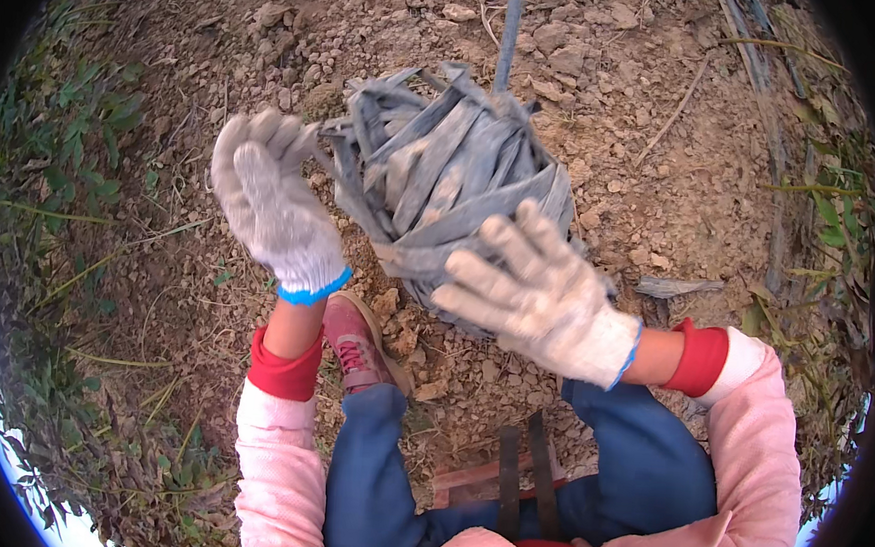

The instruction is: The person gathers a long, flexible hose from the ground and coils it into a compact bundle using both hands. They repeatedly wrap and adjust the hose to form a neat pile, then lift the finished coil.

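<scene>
A large ball of flat, grey, soil-stained strips, seemingly drip tape or plastic film, (pixel 451 169) rests on the ground between my feet. My left hand (pixel 273 188), in a white knitted glove with a blue hem, is raised at the ball's left side, fingers curled; a strip end comes close to its fingertips, and whether it is pinched is unclear. My right hand (pixel 537 298), gloved alike, lies with spread fingers against the ball's lower right side. From the ball's top, a grey-blue strip (pixel 510 37) runs away over the soil.
Cloddy brown soil (pixel 613 104) spreads ahead. Leafy plants (pixel 78 131) line the left, and more plants (pixel 832 215) grow at right beside a long grey strip (pixel 773 136). A short grey scrap (pixel 678 288) lies right of the ball. My pink shoe (pixel 354 344) is just below it.
</scene>
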The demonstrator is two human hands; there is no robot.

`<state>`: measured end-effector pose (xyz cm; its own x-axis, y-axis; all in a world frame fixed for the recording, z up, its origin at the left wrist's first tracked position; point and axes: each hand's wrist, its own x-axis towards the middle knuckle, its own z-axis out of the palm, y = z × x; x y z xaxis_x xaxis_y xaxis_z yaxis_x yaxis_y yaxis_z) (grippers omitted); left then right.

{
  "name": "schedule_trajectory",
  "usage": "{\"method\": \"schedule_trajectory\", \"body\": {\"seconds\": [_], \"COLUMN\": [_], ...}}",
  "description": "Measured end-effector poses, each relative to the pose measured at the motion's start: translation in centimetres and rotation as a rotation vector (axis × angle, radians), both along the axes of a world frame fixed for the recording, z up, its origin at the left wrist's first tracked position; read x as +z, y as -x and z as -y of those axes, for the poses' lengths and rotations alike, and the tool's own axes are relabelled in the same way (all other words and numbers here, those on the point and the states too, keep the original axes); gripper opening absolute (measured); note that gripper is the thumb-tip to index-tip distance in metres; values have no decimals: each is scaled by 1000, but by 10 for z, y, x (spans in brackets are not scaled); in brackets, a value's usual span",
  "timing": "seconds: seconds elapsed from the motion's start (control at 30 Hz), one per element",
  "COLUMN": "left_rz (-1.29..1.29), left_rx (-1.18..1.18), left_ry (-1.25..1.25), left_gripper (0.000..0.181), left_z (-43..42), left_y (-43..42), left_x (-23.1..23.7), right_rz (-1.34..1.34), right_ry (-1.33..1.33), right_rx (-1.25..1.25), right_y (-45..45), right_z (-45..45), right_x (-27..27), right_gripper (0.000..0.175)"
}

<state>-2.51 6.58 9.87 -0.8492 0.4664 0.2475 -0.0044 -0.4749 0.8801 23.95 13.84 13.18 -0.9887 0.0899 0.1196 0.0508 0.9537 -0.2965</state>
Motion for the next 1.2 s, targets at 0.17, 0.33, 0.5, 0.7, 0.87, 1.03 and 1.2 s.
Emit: {"method": "schedule_trajectory", "body": {"seconds": [0.17, 0.33, 0.5, 0.7, 0.87, 1.03, 1.2], "left_rz": [65, -135, -389, -240, -177, 45, -64], "left_rx": [184, -260, -475, -600, -726, -764, -711], "left_ry": [528, 903, 920, 822, 719, 604, 697], "left_gripper": [45, 92, 109, 103, 98, 100, 110], "left_z": [40, 18, -37, -76, -79, -67, -55], "left_y": [17, 15, 10, 5, 11, 11, 7], "left_x": [-57, -86, -77, -75, -90, -96, -61], "right_rz": [231, 339, 60, -154, 115, -46, -182], "right_ry": [-60, -231, 382, 965, 504, 712, 1354], "right_rx": [-178, -558, -1256, -915, -855, -841, -825], "right_y": [-13, -37, -87, -115, -91, -63, -69], "right_z": [-58, -93, -105, -52, -53, -63, -105], "right_x": [34, 23, -35, -50, -52, -50, -45], "right_gripper": [82, 95, 102, 112, 143, 134, 105]}}
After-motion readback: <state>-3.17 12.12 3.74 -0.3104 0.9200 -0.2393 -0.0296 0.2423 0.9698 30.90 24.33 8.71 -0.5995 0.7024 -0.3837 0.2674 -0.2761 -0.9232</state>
